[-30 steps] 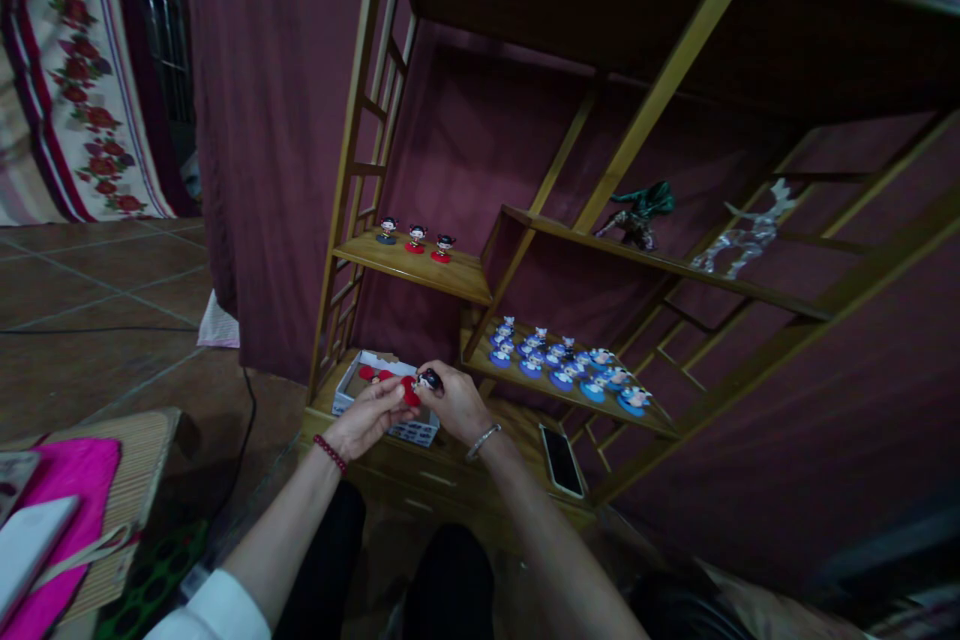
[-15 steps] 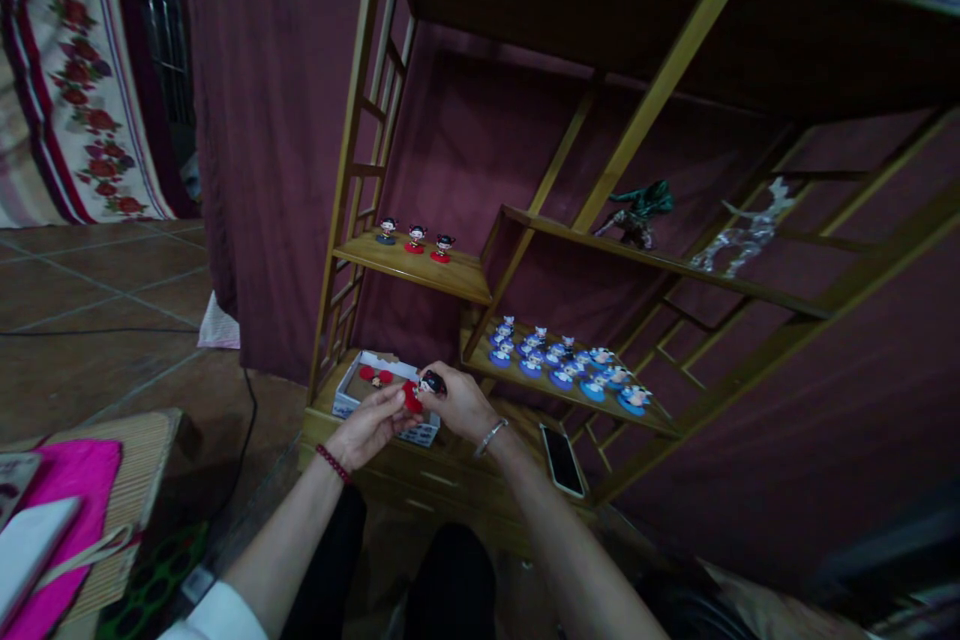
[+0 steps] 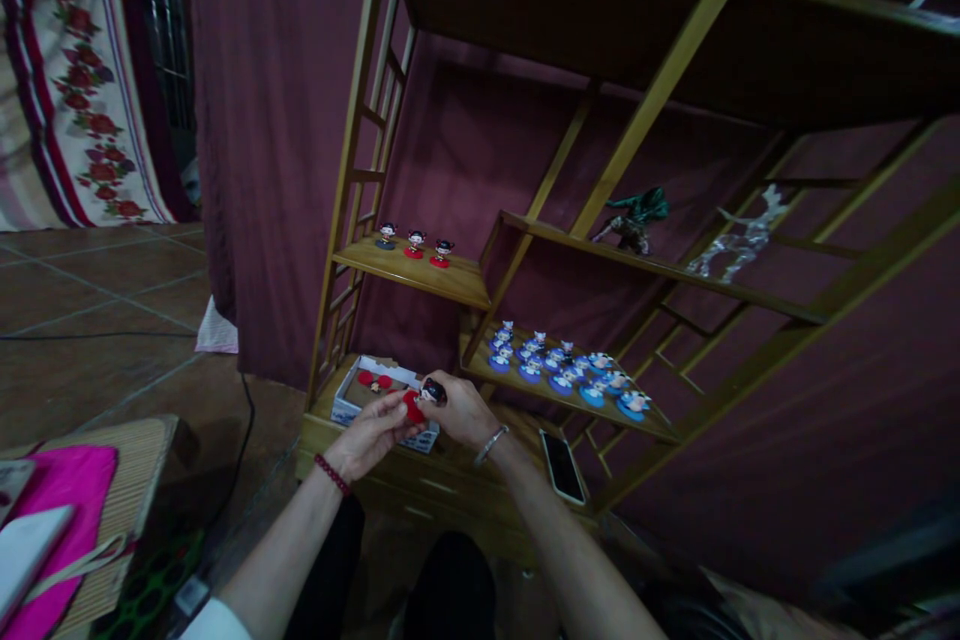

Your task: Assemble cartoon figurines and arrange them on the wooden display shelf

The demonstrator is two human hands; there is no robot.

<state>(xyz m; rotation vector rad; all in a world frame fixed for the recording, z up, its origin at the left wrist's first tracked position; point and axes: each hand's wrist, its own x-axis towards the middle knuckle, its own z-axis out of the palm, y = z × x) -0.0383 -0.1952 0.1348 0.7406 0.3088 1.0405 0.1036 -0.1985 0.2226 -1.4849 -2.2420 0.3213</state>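
Note:
Between my hands is a small black-haired figurine [image 3: 430, 392] with a round red base [image 3: 412, 407]. My left hand [image 3: 379, 432] pinches the red base, and my right hand [image 3: 465, 410] grips the figurine by its head. Just behind and below them stands an open cardboard box [image 3: 347, 410], holding red round bases and a small figurine part; my hands hide some of it. On the left shelf, three similar figurines [image 3: 415, 243] stand in a row, two on red bases and one on a dark base.
Several figurines on blue and purple bases [image 3: 566, 378] crowd the lower middle shelf [image 3: 645, 425]. A phone [image 3: 562, 467] lies on the cabinet top at right. Above are a green-caped statue [image 3: 637, 218] and a clear deer figure [image 3: 742, 238]. A mat-topped table [image 3: 154, 455] stands at left.
My hands stay in nearly the same place, still holding the figurine and its red base together. The view has shifted slightly; nothing on the shelves has moved.

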